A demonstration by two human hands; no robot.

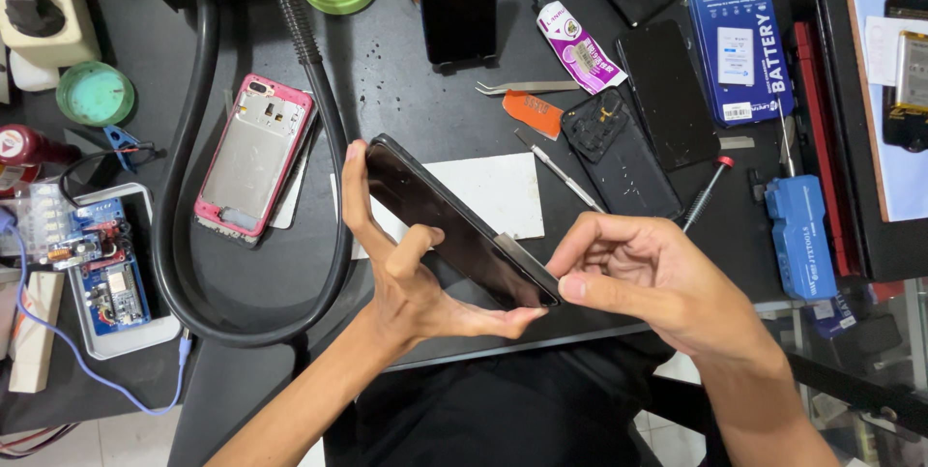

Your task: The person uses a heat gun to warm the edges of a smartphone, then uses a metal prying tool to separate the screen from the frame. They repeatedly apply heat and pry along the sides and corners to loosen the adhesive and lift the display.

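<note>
Left hand (411, 278): nearest the camera, it cradled a black phone (454, 225) from below, thumb up along the phone's left edge, forefinger bent against the glass, remaining fingers stretched flat under the lower end; its grip was closed on the phone.
Black phone: it was held tilted above the front of the dark worktop (387, 71), upper end toward the left, lower end toward the right, between the two hands.
Right hand (648, 274): its thumb and fingertips were pinched on a thin grey blade (525, 256) set against the phone's lower right edge.
Far left: a circuit board (106, 269) lay in a white tray (145, 332), with a green lid (94, 93) above it.
Left of the hands: a pink phone frame (253, 156) lay face down, and a thick black hose (184, 196) looped around it.
Behind the hands: a white sheet (493, 191) lay under the phone's upper end.
Right of centre: tweezers (522, 87), an orange pick (534, 111), a glue tube (577, 44) and a black back cover (619, 153) lay near one another.
Far right: a blue box (739, 51) and a blue tool (798, 230) lay well apart from the hands.
</note>
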